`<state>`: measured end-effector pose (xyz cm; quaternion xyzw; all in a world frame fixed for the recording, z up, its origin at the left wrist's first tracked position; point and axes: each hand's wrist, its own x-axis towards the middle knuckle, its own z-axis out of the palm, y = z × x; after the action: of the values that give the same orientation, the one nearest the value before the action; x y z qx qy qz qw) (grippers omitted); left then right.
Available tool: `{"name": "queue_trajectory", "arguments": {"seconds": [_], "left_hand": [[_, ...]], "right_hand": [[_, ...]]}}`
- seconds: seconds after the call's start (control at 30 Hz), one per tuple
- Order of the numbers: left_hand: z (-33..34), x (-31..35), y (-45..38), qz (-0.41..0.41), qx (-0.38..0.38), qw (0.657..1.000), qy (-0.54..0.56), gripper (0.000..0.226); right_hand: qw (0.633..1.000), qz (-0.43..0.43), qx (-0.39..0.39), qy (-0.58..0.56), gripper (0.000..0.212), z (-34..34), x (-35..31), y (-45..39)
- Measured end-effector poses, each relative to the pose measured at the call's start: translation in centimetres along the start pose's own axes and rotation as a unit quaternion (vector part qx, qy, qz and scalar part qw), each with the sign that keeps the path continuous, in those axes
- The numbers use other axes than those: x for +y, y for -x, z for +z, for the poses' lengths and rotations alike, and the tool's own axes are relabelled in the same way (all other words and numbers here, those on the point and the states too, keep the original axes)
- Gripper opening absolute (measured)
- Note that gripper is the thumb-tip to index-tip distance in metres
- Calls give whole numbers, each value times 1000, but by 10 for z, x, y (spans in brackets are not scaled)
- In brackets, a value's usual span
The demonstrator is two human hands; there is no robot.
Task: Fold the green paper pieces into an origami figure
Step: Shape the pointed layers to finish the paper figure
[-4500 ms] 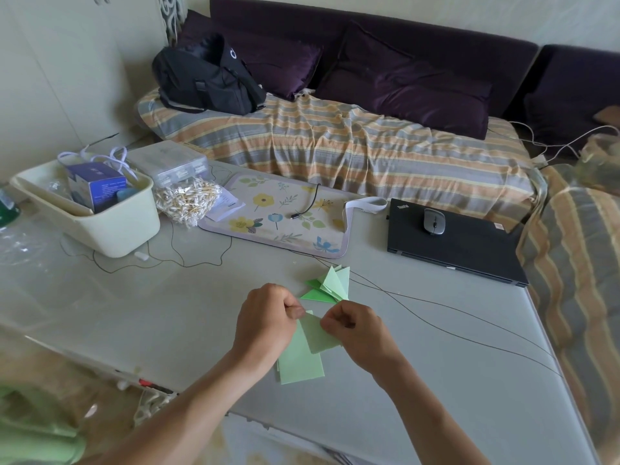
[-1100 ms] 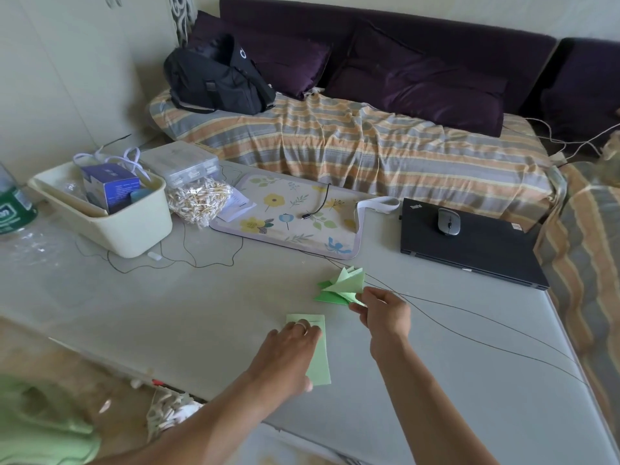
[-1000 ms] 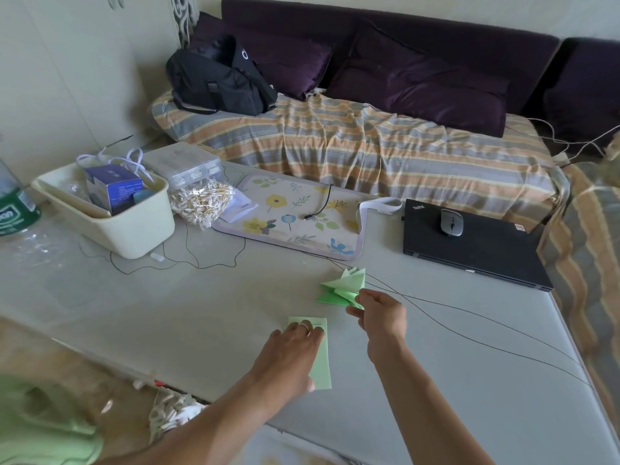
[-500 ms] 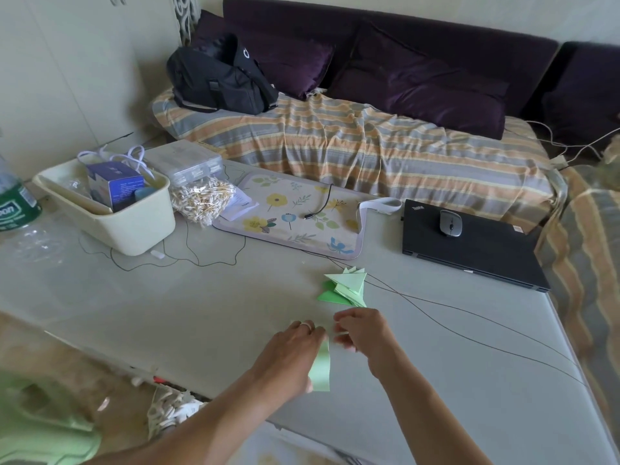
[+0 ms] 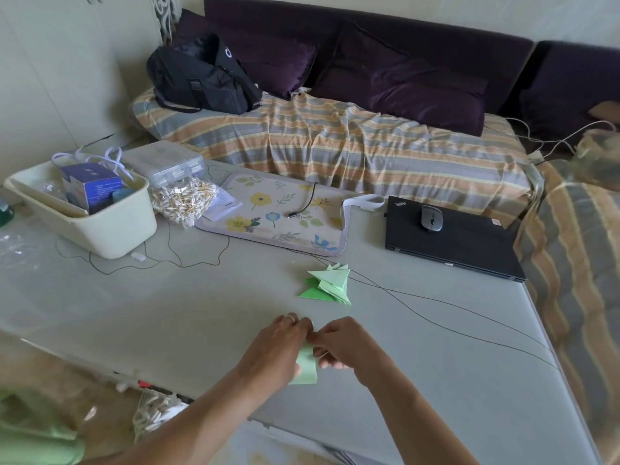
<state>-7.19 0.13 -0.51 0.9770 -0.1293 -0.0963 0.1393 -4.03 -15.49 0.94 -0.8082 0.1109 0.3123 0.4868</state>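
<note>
Two hands meet over the near middle of the pale grey desk (image 5: pixel 167 313), both pinching a flat pale green paper sheet (image 5: pixel 307 369). The left hand (image 5: pixel 275 350), a ring on one finger, covers the sheet's left side with fingers curled onto its top edge; the right hand (image 5: pixel 345 344) nips the top right edge with curled fingertips. The sheet's lower part lies on the desk. Just beyond the hands sits a pile of folded green paper triangles (image 5: pixel 328 286), apart from them. A thin black cable (image 5: pixel 436 302) runs past the pile to the right. Farther off lie a floral mat (image 5: pixel 268 213), a closed black laptop (image 5: pixel 469 243) carrying a grey mouse (image 5: pixel 431 218), and, far left, a cream plastic bin (image 5: pixel 110 226).
</note>
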Motion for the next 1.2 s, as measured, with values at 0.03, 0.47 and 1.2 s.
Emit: {"name": "queue_trajectory", "arguments": {"seconds": [0.03, 0.47, 1.2], "left_hand": [[1, 0, 0, 0, -1, 1000, -2, 61], [-15, -1, -1, -127, 88, 986, 54, 70], [-44, 20, -4, -347, 132, 707, 602, 8]], "right_hand": [[1000, -6, 3, 20, 24, 0, 1, 0], [997, -75, 12, -21, 7, -9, 2, 6], [963, -166, 179, -115, 11, -22, 4, 23]]}}
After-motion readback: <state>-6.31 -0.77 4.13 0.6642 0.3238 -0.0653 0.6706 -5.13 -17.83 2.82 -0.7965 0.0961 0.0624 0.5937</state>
